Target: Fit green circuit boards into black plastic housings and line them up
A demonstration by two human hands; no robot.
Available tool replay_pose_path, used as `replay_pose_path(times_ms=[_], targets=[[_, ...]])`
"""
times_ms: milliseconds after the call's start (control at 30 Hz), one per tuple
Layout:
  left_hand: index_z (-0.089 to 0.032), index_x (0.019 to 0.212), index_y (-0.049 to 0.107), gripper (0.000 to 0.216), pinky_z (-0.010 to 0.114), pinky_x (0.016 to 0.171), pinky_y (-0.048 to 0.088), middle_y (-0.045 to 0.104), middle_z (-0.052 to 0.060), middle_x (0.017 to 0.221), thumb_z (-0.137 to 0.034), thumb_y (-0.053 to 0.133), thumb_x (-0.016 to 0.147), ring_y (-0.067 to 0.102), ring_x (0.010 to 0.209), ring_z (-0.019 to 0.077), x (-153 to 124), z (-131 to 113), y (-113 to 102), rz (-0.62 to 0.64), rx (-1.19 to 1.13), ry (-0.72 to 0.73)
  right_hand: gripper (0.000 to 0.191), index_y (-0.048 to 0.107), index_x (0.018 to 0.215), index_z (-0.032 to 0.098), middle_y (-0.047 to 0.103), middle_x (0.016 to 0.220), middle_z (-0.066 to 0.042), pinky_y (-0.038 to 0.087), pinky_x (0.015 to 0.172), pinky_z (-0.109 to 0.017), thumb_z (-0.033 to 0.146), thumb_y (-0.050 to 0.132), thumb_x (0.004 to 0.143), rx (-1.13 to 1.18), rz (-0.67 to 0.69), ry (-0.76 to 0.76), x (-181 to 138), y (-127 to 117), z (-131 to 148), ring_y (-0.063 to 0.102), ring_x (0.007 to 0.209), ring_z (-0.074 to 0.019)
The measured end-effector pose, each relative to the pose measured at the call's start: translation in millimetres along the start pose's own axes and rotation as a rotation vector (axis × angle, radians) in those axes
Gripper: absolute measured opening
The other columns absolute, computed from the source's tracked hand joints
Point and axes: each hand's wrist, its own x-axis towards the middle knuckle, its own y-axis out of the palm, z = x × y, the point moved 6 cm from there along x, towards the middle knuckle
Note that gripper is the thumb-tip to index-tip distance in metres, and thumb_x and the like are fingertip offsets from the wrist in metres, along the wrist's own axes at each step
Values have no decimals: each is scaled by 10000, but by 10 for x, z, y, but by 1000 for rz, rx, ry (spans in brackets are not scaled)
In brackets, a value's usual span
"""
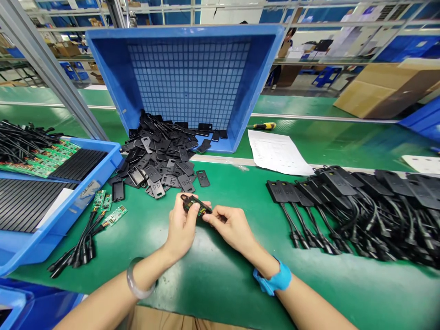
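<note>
My left hand (pixel 181 227) is closed around a small black plastic case (pixel 187 200), its thumb pressing on the face. A green circuit board (pixel 202 211) shows inside the case, tilted down to the right. At the case's right end, my right hand (pixel 232 227) has its thumb and index finger pinched together; what lies between the fingertips is hidden. Beyond my hands is a heap of black case halves (pixel 165 160), with one half (pixel 202 178) lying apart at its right. Several loose circuit boards (pixel 115 216) with black cables lie left of my left hand.
A large blue crate (pixel 185 32) stands on its side behind the heap. At left, a blue tray (pixel 113 153) holds rows of boards with cables. Cased boards with cables (pixel 337 183) are piled at right. A paper sheet (pixel 278 151) and a yellow-black screwdriver (pixel 264 126) lie behind.
</note>
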Motion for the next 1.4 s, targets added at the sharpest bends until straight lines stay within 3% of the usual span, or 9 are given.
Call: replay_pose_path(times_ms=[200, 333, 400, 500, 733, 900, 1400], targets=[[-188, 924, 476, 283, 252, 634, 460, 648, 5, 716, -417, 603, 818, 594, 633, 143, 94, 82, 68, 114, -103, -173, 453, 553, 541, 182, 522, 510, 19, 344, 470, -220, 479, 580, 881, -62, 32, -252, -65, 14, 237, 429, 458, -96], [-195, 775, 497, 112, 220, 552, 357, 539, -43, 632, -297, 535, 804, 482, 578, 114, 127, 135, 69, 181, 285, -95, 234, 668, 842, 195, 632, 705, -40, 464, 618, -256, 297, 492, 956, -174, -147, -433, -112, -125, 326, 579, 642, -153], [-207, 739, 474, 84, 223, 532, 324, 527, -55, 599, -251, 510, 801, 466, 561, 118, 115, 149, 93, 225, 447, -63, 230, 680, 964, 207, 657, 797, -61, 485, 670, -272, 251, 455, 975, -293, -173, -511, -119, -139, 325, 608, 733, -170], [-223, 746, 450, 71, 225, 551, 342, 594, -52, 607, -193, 475, 806, 531, 585, 131, 80, 136, 153, 306, 538, -48, 274, 696, 981, 214, 666, 839, -73, 480, 660, -272, 241, 424, 994, -497, -159, -592, -119, -118, 292, 608, 755, -173], [-237, 790, 458, 52, 231, 562, 387, 678, -25, 639, -201, 461, 828, 614, 612, 159, 42, 137, 183, 367, 550, -101, 260, 699, 969, 189, 700, 868, -75, 492, 703, -289, 242, 446, 996, -514, -115, -590, -108, -119, 249, 618, 778, -178], [-240, 785, 454, 55, 231, 542, 381, 681, -24, 636, -213, 465, 831, 609, 585, 159, 33, 143, 186, 370, 565, -103, 266, 699, 873, 189, 708, 827, -55, 486, 681, -275, 255, 470, 991, -465, -133, -590, -105, -143, 249, 621, 738, -167], [-236, 785, 436, 69, 225, 568, 387, 673, -32, 640, -191, 445, 836, 618, 610, 150, 29, 132, 197, 381, 631, -95, 189, 685, 876, 150, 711, 813, -60, 492, 659, -283, 185, 522, 964, -439, -176, -665, -135, -134, 285, 629, 720, -168]])
